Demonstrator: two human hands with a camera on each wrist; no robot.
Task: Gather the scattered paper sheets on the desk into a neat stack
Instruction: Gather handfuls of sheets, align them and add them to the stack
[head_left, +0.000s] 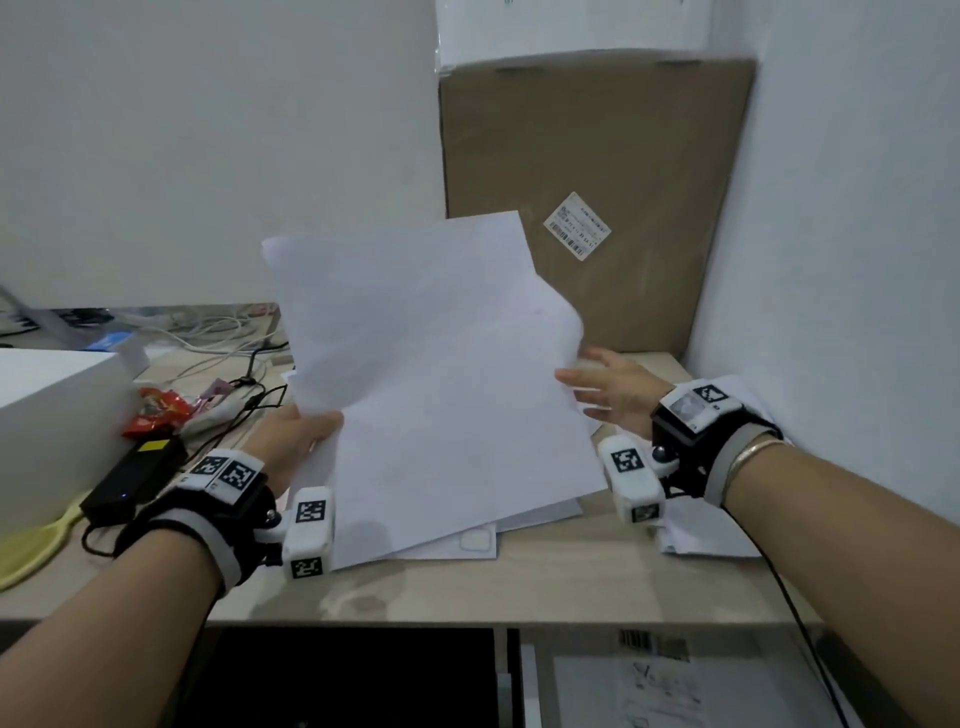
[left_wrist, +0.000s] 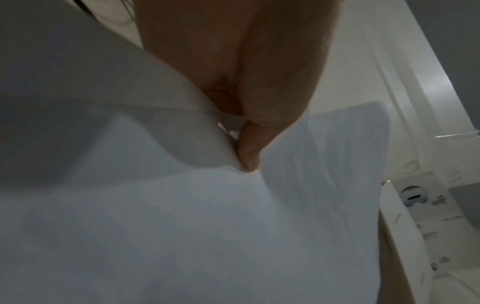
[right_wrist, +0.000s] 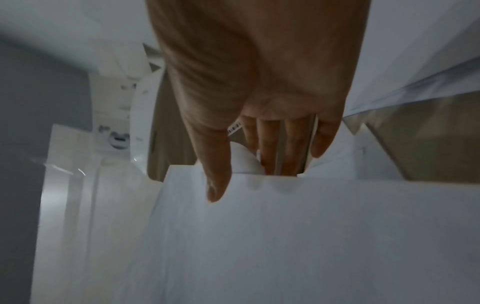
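A bunch of white paper sheets (head_left: 431, 374) is raised off the desk and tilted up toward me. My left hand (head_left: 296, 431) grips its left edge, the thumb on the near face; in the left wrist view my left hand (left_wrist: 244, 127) pinches the sheets (left_wrist: 207, 226) there. My right hand (head_left: 613, 387) is at the bunch's right edge with fingers straight and spread. In the right wrist view my right hand (right_wrist: 267, 154) has its thumb in front of the sheet (right_wrist: 285, 236) and its fingers behind it. More sheets (head_left: 467, 540) lie flat under the raised bunch, and others (head_left: 717, 540) lie under my right wrist.
A large cardboard box (head_left: 597, 208) leans against the back wall in the corner. On the left are a white box (head_left: 52, 415), a red wrapper (head_left: 158, 410), a black power adapter (head_left: 135, 473) and cables (head_left: 234, 343). The desk's front edge (head_left: 467, 608) is close to me.
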